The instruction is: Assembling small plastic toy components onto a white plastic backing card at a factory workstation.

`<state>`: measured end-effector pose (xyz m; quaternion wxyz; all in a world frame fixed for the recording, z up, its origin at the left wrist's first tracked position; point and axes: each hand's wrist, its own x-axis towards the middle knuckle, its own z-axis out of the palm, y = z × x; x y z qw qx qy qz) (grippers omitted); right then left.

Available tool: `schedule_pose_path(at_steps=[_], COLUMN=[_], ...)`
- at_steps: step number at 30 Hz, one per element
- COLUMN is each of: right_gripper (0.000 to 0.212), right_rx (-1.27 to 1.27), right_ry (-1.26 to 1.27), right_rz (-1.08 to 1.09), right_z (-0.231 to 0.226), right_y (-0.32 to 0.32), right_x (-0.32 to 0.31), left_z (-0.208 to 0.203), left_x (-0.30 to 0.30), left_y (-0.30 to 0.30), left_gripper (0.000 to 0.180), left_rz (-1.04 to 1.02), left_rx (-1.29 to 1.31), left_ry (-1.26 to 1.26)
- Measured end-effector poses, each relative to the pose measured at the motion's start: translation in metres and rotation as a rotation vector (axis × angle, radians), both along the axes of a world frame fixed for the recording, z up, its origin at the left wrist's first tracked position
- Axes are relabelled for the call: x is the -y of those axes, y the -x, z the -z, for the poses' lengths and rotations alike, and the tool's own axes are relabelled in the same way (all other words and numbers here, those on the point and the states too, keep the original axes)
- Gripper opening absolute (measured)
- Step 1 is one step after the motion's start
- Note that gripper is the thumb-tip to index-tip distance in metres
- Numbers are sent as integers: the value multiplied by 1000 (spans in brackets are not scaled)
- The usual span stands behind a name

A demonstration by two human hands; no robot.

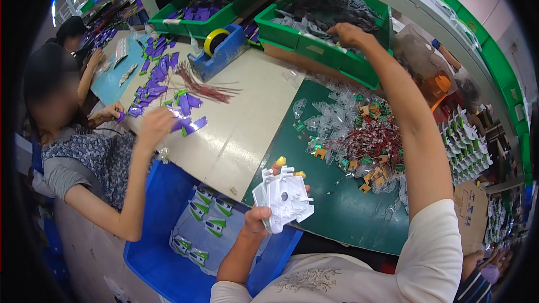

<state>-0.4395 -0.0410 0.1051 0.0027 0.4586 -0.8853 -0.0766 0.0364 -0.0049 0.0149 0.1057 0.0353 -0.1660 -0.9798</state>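
Observation:
My left hand (pixel 258 220) grips a white plastic housing (pixel 285 199) over the near edge of the green mat, thumb on its left side. The housing has a round hole and small posts; yellow covers show on two fingertips behind it. Far forward, my right hand (pixel 349 35) reaches over the rim of a green bin (pixel 314 50). Its fingers are bent together among clear and dark plastic parts (pixel 337 5); whatever is between the fingertips is hidden.
Clear plastic parts (pixel 331 120) and red wires (pixel 373 137) lie heaped on the green mat (pixel 281 146). A blue tub (pixel 149 235) with white-green pieces stands at lower left. A tape dispenser (pixel 224 50) sits further back. At left, a co-worker (pixel 112 163) handles purple parts (pixel 160 73).

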Motion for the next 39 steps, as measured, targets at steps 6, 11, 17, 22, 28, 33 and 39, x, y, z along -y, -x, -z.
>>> schedule_pose_path(at_steps=[6,11,17,22,28,33,39], right_gripper=[23,41,32,20,18,10,17], right_rx=[-265,965,1611,1309,1220,1007,1540], right_ry=[339,1058,1025,1021,1280,1079,783], right_rz=[-81,-126,-3,11,-70,-130,28], right_z=[-32,-47,-11,3,20,34,55], right_y=[-12,-141,-264,-293,-334,-323,-298], right_x=[-43,-89,-134,-138,-126,-130,-115], left_z=[12,3,1,-3,-8,-14,24], left_x=[9,18,14,6,4,-1,6], left_y=[1,9,18,18,13,15,1], left_gripper=[89,85,105,106,106,110,87], left_rz=[-86,-64,-70,-72,-43,-88,-103], left_rx=[-12,-104,-102,-119,-126,-120,134], left_ry=[-136,-189,-123,-137,-75,14,118])
